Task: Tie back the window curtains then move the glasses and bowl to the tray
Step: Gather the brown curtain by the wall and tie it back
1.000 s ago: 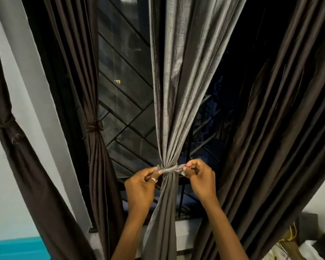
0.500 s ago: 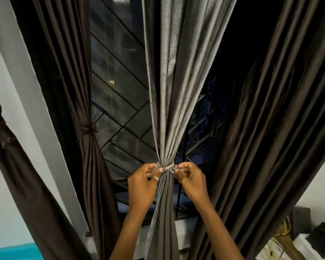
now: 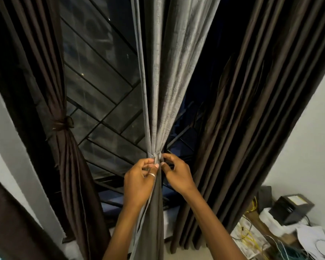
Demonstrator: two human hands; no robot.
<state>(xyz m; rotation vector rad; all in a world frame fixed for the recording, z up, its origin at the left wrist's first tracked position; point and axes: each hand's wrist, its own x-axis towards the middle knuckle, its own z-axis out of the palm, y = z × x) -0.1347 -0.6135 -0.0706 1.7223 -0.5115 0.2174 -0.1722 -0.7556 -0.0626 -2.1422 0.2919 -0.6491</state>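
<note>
Grey curtain (image 3: pixel 163 87) gathered, both hands' grip, left hand (image 3: pixel 139 182), right hand (image 3: pixel 176 175), pinching its tie band (image 3: pixel 155 158), brown curtains (image 3: pixel 251 109) flanking

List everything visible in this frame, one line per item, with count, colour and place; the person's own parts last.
grey curtain: 1, silver-grey, centre, gathered at the hands.
tie band: 1, grey, wrapped around the grey curtain at the pinch point.
tied brown curtain: 1, dark brown, left of the window, knotted mid-height.
loose brown curtain: 1, dark brown, right, hanging untied.
far-left curtain: 1, dark brown, lower-left edge.
window grille: 1, black bars over dark glass, behind the curtains.
black box: 1, lower right.
yellow cables: several, lower right.
ring: 1, silver, on the left hand.
left hand: pinching the tie band.
right hand: fingers at the tie band.
</note>
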